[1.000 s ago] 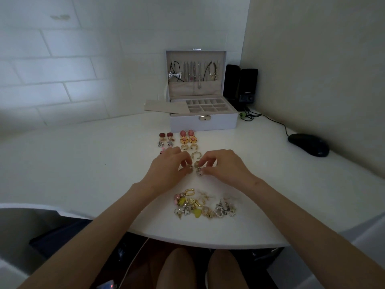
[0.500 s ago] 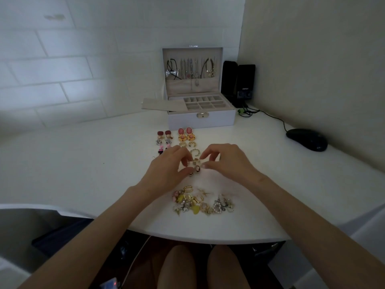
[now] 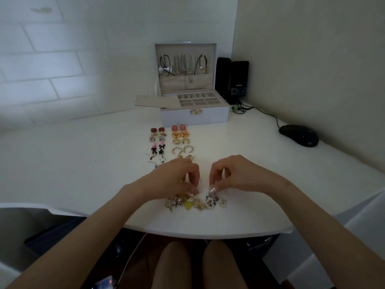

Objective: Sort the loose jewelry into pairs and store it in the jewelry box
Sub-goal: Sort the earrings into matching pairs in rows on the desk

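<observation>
right hand (image 3: 235, 176) pinches what looks like a pearly earring (image 3: 209, 202) from the loose pile (image 3: 187, 205) under it to match up, can't tell if left hand (image 3: 177, 180) holds anything, jewelry box (image 3: 195, 117) past both

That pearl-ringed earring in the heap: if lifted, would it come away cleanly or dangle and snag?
The pearl earring probably weighs next to nothing, tiny beside the right hand pinching its top. It looks jointed, so it would likely dangle rather than stay stiff. It touches neighbours in the loose heap, so hooks may snag and drag one along.
</observation>
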The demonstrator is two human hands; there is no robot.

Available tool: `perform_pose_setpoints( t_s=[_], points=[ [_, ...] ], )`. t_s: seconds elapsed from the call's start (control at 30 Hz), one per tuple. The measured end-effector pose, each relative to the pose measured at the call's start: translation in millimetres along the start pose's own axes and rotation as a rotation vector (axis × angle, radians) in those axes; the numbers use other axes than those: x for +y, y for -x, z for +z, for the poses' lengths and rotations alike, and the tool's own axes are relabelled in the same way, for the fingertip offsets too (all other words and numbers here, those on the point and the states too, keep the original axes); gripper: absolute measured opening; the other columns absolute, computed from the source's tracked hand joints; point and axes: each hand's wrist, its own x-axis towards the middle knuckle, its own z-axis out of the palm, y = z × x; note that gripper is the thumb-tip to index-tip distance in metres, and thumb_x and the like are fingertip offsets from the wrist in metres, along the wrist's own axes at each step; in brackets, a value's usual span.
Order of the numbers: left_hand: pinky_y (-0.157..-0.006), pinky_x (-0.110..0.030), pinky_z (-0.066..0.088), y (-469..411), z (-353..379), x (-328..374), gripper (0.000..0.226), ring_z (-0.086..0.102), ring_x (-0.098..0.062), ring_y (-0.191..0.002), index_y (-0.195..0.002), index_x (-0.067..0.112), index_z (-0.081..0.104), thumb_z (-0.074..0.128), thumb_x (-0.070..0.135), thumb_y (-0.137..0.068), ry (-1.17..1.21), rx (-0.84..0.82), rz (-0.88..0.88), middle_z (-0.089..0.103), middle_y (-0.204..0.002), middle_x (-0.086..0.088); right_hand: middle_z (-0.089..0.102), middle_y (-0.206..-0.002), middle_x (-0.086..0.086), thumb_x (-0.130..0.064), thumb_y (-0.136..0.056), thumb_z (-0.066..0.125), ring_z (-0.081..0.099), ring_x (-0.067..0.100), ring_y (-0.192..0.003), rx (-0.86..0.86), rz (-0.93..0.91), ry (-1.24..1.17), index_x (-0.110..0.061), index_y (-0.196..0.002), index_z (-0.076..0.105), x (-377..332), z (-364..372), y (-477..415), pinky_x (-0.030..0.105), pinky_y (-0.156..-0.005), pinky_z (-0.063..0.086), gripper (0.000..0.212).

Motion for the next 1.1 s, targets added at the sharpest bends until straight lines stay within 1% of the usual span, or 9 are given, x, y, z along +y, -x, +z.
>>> perform_pose_setpoints(
  t_s=[0.13, 0.2, 0.33, 0.43, 0.53, 0.7, 0.8, 0.97, 1.1],
  points=[
    [-0.065, -0.011, 0.040, 2.6, -4.2, 3.6, 0.010, 0.051, 0.000, -0.075, -0.086, 0.015, 0.061, 0.066, 0.023, -0.084, 0.160, 0.089, 0.000, 0.059, -0.087, 0.009, 0.067, -0.071, -0.010, -0.022, -0.074, 0.077, 0.048, -0.001, -0.056, 0.094, 0.009, -0.137, -0.021, -0.073, 0.069, 3.0, -5.1, 1.7, 0.014, -0.056, 0.038, 0.008],
    [-0.062, -0.009, 0.039, 3.7, -6.0, 5.2, 0.007, 0.051, 0.006, -0.068, -0.087, 0.016, 0.060, 0.064, 0.022, -0.086, 0.274, 0.120, -0.035, 0.059, -0.082, 0.014, 0.068, -0.067, -0.009, -0.019, -0.075, 0.077, 0.053, 0.001, -0.057, 0.129, 0.016, -0.223, -0.015, -0.074, 0.069, 3.0, -8.3, 3.0, 0.012, -0.054, 0.038, 0.009],
    [-0.068, -0.015, 0.046, 3.5, -9.9, 8.6, 0.006, 0.059, -0.001, -0.073, -0.083, 0.017, 0.058, 0.058, 0.017, -0.089, 0.544, 0.127, -0.094, 0.065, -0.079, 0.009, 0.067, -0.063, -0.001, -0.012, -0.078, 0.074, 0.059, 0.005, -0.055, 0.193, 0.012, -0.386, -0.003, -0.077, 0.065, 0.9, -12.5, 4.6, 0.015, -0.051, 0.042, 0.012],
    [-0.063, -0.016, 0.044, 5.1, -13.9, 12.6, 0.007, 0.060, -0.003, -0.069, -0.086, 0.011, 0.058, 0.053, 0.012, -0.092, 0.734, 0.118, -0.106, 0.068, -0.076, 0.009, 0.067, -0.059, 0.000, -0.006, -0.080, 0.071, 0.059, 0.008, -0.051, 0.223, -0.006, -0.519, 0.005, -0.081, 0.062, -2.3, -13.7, 7.8, 0.016, -0.049, 0.043, 0.013],
    [-0.064, -0.021, 0.040, 6.9, -16.5, 12.0, 0.008, 0.055, -0.006, -0.065, -0.086, 0.010, 0.058, 0.052, 0.009, -0.092, 0.867, 0.143, -0.120, 0.064, -0.078, -0.001, 0.066, -0.055, -0.002, -0.002, -0.080, 0.069, 0.057, 0.008, -0.047, 0.234, -0.042, -0.591, 0.004, -0.080, 0.061, -6.0, -14.4, 10.8, 0.016, -0.047, 0.041, 0.010],
    [-0.064, -0.021, 0.040, 8.0, -17.8, 13.1, 0.005, 0.053, -0.007, -0.063, -0.087, 0.011, 0.056, 0.053, 0.011, -0.090, 0.894, 0.134, -0.144, 0.066, -0.087, -0.010, 0.069, -0.079, 0.021, -0.002, -0.078, 0.071, 0.058, 0.014, -0.055, 0.234, -0.068, -0.595, 0.002, -0.087, 0.064, -8.2, -14.7, 11.5, 0.021, -0.050, 0.045, 0.012],
    [-0.062, -0.021, 0.041, 8.4, -18.2, 13.3, 0.006, 0.051, -0.009, -0.061, -0.088, 0.012, 0.054, 0.050, 0.012, -0.093, 0.914, 0.115, -0.140, 0.070, -0.091, -0.012, 0.071, -0.087, 0.018, 0.000, -0.081, 0.068, 0.054, 0.013, -0.055, 0.220, -0.075, -0.584, -0.007, -0.097, 0.068, -7.8, -14.1, 10.9, 0.020, -0.050, 0.043, 0.017],
    [-0.059, -0.022, 0.037, 8.8, -16.1, 14.9, 0.009, 0.044, -0.011, -0.053, -0.091, 0.012, 0.053, 0.045, 0.015, -0.095, 0.952, 0.092, -0.140, 0.067, -0.070, -0.002, 0.070, -0.090, 0.016, 0.010, -0.082, 0.059, 0.060, 0.016, -0.064, 0.215, -0.120, -0.598, -0.006, -0.102, 0.069, -8.8, -13.7, 12.5, 0.021, -0.054, 0.047, 0.027],
    [-0.055, -0.017, 0.038, 9.4, -15.7, 14.2, 0.007, 0.041, -0.012, -0.054, -0.094, 0.013, 0.052, 0.046, 0.017, -0.094, 0.941, 0.073, -0.112, 0.063, -0.067, 0.000, 0.068, -0.086, 0.010, 0.013, -0.082, 0.056, 0.062, 0.020, -0.067, 0.240, -0.125, -0.620, -0.005, -0.104, 0.066, -8.5, -13.3, 9.5, 0.024, -0.058, 0.051, 0.031]
  ],
)
